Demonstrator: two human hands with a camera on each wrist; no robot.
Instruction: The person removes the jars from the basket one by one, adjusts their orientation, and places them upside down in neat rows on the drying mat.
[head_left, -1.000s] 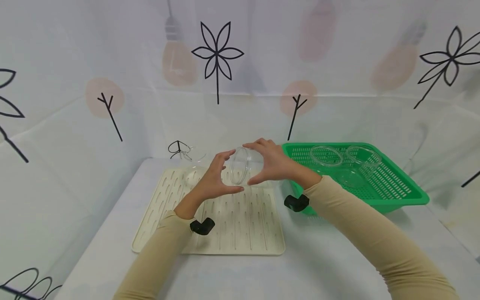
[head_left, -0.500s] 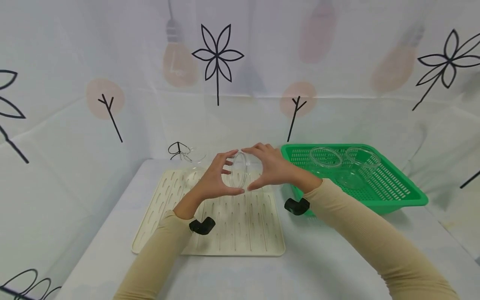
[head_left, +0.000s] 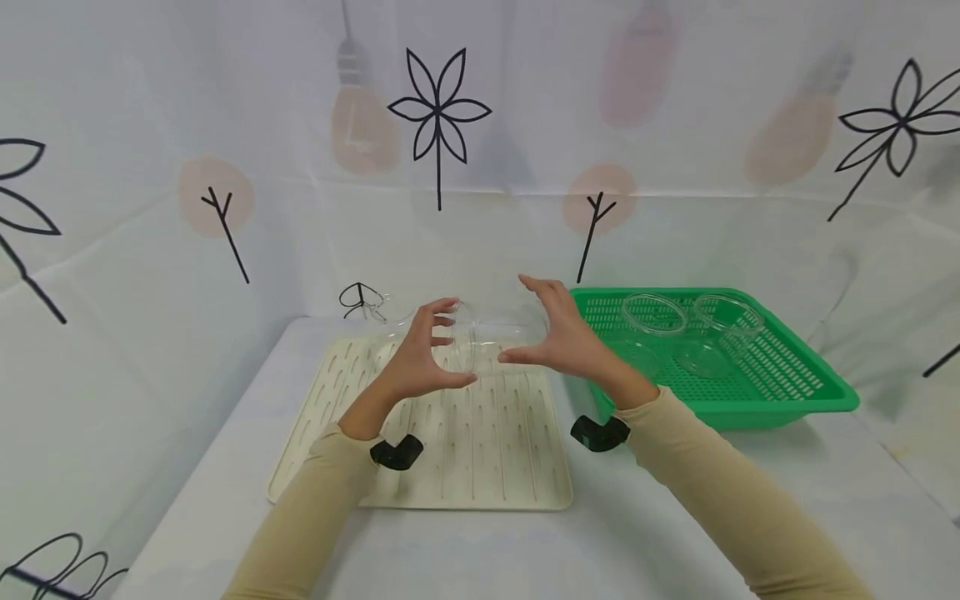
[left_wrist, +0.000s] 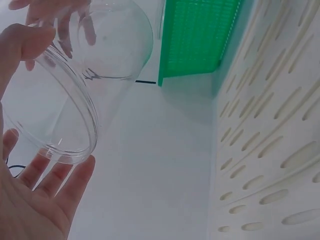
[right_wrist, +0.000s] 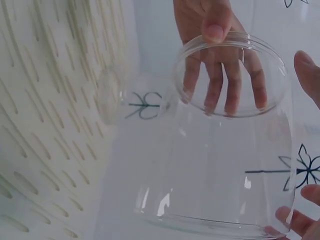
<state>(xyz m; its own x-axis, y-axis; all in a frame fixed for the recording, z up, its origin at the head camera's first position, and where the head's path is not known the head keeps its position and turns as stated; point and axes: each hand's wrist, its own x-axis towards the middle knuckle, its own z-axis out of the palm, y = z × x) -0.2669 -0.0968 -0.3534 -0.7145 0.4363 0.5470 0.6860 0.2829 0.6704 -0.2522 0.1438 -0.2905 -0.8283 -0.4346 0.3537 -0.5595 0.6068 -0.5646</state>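
Above the pale mat, my left hand (head_left: 416, 362) grips a clear wide-mouthed jar (head_left: 510, 329) lying sideways in the air. Its thumb lies over the thick rim (left_wrist: 90, 115), with the fingers on the opposite side. My right hand (head_left: 566, 337) is around the base end, thumb and fingers spread wide. In the right wrist view, the right thumb (right_wrist: 307, 70) stands apart from the wall, while fingertips (right_wrist: 285, 215) overlap the jar's lower edge; contact is hard to tell. Another clear container (right_wrist: 110, 95) stands on the mat (head_left: 487, 450), mostly behind my left hand in the head view.
A green basket (head_left: 795, 408) stands on the table's right side, holding several clear round containers (head_left: 654, 315). White table cloth (head_left: 637, 517) shows in front of mat and basket. A patterned white curtain (head_left: 510, 233) hangs behind.
My right hand has moved right and spread wider, showing more of the jar's body. The left hand has shifted slightly left, keeping its hold on the rim.
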